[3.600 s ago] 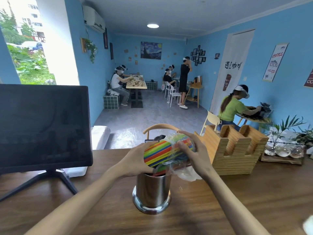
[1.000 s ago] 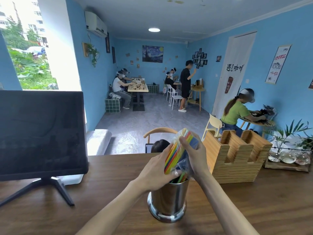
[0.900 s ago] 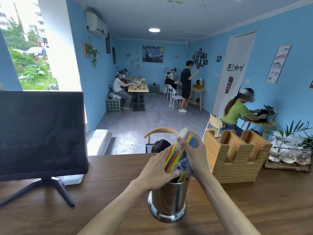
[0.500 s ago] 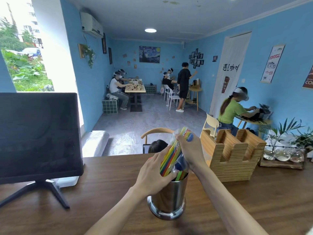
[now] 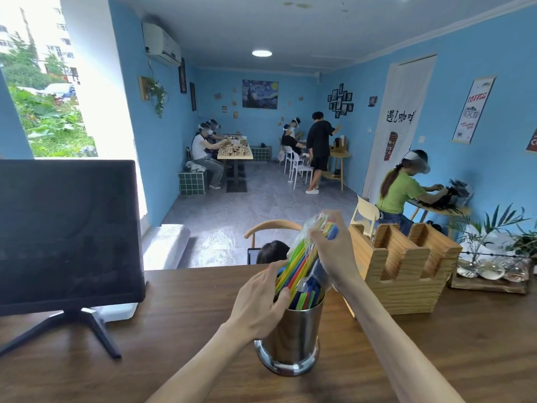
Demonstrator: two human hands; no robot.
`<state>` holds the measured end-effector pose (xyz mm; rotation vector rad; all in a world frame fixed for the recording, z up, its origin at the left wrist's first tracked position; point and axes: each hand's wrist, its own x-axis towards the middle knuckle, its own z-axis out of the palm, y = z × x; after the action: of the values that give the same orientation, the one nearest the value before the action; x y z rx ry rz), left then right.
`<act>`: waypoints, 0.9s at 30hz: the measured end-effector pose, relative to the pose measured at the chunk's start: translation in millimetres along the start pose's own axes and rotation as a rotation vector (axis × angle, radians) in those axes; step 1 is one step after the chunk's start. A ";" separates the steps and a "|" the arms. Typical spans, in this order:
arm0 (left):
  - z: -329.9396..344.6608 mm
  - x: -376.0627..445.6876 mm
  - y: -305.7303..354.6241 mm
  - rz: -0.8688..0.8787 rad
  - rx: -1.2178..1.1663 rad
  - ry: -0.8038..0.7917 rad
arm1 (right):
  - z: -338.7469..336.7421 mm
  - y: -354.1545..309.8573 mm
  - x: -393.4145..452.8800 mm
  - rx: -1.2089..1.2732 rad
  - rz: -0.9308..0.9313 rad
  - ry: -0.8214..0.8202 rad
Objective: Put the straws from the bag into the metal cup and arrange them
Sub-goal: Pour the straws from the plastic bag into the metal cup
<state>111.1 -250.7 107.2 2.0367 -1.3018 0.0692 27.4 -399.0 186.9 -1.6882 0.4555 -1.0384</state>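
Note:
A shiny metal cup (image 5: 290, 338) stands on the wooden counter (image 5: 174, 330) in front of me. A bundle of coloured straws (image 5: 299, 263) leans in it, lower ends inside the cup, upper part still wrapped in a clear plastic bag (image 5: 312, 228). My left hand (image 5: 258, 303) curls round the straws at the cup's left rim. My right hand (image 5: 334, 251) pinches the bag near the top of the bundle, above and right of the cup.
A dark monitor (image 5: 66, 234) on a stand fills the left of the counter. A wooden slotted holder (image 5: 404, 269) stands right of the cup, a tray of plants (image 5: 494, 274) beyond it. People sit at tables in the room behind.
The bundle went from lying across the cup's mouth to standing steeply in it. Over the last second my right hand slid a little higher along the bag; the straws sit deeper.

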 end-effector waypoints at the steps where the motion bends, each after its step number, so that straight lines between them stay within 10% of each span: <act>1: -0.3 0.0 -0.3 -0.020 0.005 -0.005 | -0.2 0.5 -2.4 -0.018 -0.014 -0.024; 13: -12.0 -1.0 2.6 -0.140 -0.118 0.108 | 10.2 26.9 -10.4 0.078 0.065 -0.269; 27: -2.5 0.3 -9.6 -0.217 -0.294 -0.017 | 9.5 39.4 -5.7 0.177 0.089 -0.195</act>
<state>119.9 -247.1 104.1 1.9119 -1.0259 -0.2261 39.4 -404.1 148.1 -1.5776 0.2998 -0.8152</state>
